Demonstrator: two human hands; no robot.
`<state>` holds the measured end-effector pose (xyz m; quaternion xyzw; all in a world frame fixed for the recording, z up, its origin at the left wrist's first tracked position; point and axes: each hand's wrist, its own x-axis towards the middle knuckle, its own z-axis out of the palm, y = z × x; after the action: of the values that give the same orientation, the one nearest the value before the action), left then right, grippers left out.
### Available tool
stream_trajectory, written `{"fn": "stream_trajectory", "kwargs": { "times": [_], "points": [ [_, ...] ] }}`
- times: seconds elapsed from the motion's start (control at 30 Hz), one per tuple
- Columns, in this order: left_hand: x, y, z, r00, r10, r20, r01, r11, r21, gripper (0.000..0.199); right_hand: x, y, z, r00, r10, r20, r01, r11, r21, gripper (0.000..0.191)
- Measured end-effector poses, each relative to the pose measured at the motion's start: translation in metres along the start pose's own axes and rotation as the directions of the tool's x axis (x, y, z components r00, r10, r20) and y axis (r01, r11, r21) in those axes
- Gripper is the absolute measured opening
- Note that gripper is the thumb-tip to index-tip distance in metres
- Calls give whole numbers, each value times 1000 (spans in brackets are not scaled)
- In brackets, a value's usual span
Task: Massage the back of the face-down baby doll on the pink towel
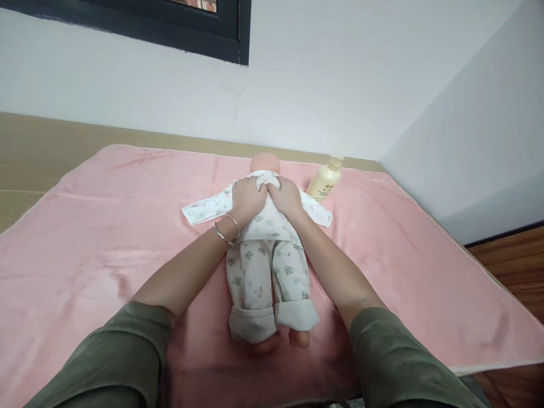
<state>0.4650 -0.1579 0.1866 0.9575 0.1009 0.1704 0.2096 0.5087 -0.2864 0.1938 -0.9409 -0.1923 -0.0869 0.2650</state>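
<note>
A baby doll lies on a pink blanket, its head toward the wall and its feet toward me. It wears a white printed top and matching trousers with turned-up cuffs. My left hand is on the upper part of the top, its fingers curled and the thumb near the middle. Beside it, my right hand rests on the other side, also with curled fingers. Both hands look closed on the top's cloth. The sleeves lie spread out to either side.
A pale yellow pump bottle stands right of the doll's head, tilted in view. Behind the blanket are a wooden edge and a white wall with a dark window frame. Brown wood shows at the far right.
</note>
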Motion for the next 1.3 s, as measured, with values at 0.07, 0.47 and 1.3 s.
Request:
{"fn": "stream_trajectory", "kwargs": {
  "times": [0.07,0.47,1.3],
  "points": [
    [0,0,1,1000,4,-11,-4,1000,-2,45,0,1,0,1000,14,-3,-14,1000,9,48],
    [2,0,-1,1000,2,6,-2,1000,-11,44,-1,-2,-2,1000,3,10,-3,999,-50,47],
    [9,-4,-29,976,8,216,1,999,-43,51,-23,-31,-26,973,-152,174,203,922,-329,47]
  ]
}}
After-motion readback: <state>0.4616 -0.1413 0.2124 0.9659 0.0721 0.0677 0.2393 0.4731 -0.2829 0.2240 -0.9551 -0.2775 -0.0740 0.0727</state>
